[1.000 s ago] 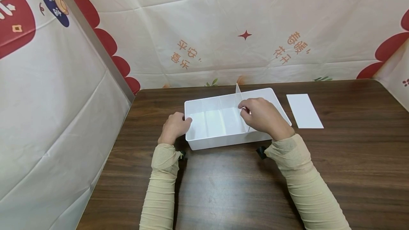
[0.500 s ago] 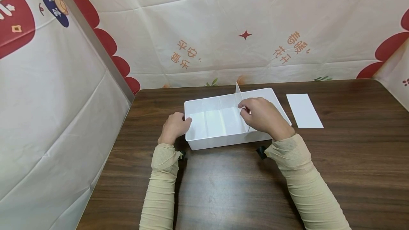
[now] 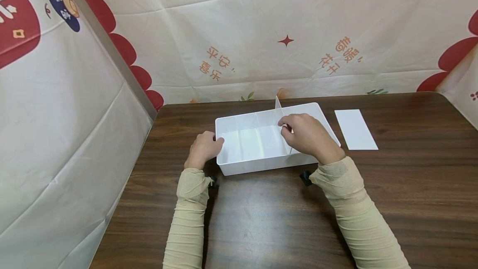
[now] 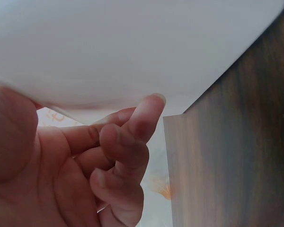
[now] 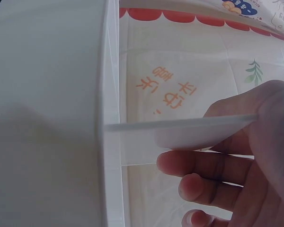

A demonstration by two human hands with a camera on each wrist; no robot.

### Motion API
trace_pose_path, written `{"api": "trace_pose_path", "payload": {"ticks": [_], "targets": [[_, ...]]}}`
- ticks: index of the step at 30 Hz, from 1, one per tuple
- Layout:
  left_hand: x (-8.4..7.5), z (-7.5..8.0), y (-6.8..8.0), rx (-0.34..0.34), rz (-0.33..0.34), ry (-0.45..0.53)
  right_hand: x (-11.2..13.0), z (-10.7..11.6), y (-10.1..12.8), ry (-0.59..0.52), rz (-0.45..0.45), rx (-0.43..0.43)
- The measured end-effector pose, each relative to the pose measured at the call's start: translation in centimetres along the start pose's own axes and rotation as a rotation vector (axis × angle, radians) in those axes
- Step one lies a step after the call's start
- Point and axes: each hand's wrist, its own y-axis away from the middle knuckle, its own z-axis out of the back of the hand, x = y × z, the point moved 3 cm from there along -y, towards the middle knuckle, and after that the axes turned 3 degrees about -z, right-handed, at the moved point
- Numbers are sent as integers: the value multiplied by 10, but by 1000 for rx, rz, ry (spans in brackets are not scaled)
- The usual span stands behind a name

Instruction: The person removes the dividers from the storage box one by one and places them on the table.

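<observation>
Head view. White plastic organiser box [image 3: 257, 165]: rectangular, open top, standing on the brown wood-grain table [image 3: 261, 219]; long axis runs from 9 o'clock to 3 o'clock, tilted slightly so the right end sits a little farther away. Translucent divider panel [image 3: 279, 113]: upright, edge-on, set across the box's short axis, running from about 12 o'clock at the far wall, where its top corner rises above the rim, to about 6 o'clock at the near wall. Right hand [image 3: 306, 136]: over the right half of the box, palm down, forearm coming in from 5 o'clock, thumb and forefinger pinching the divider's upper edge. Left hand [image 3: 204, 148]: at the box's left end wall, forearm coming in from 6 o'clock, fingers curled round the rim. Flat white sheet [image 3: 356, 129]: lying on the table at 3 o'clock of the box, apart from it, long axis roughly 12 to 6 o'clock. Printed cloth backdrop [image 3: 261, 32]: behind and at the left.

Left wrist view. Left hand [image 4: 85, 175]: fingers curled, one fingertip [image 4: 151, 106] pressed against the box's white outer wall [image 4: 132, 42]; table surface [image 4: 236, 161] at 3 o'clock.

Right wrist view. Right hand [image 5: 241, 165]: fingers holding the divider's thin edge [image 5: 180, 125], which meets the box wall [image 5: 111, 142] at 9 o'clock.
</observation>
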Motion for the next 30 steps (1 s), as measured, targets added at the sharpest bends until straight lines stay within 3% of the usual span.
{"api": "trace_pose_path", "payload": {"ticks": [30], "targets": [[1, 1, 0, -3, -10, 3, -1, 6, 1, -7, 4, -15]]}}
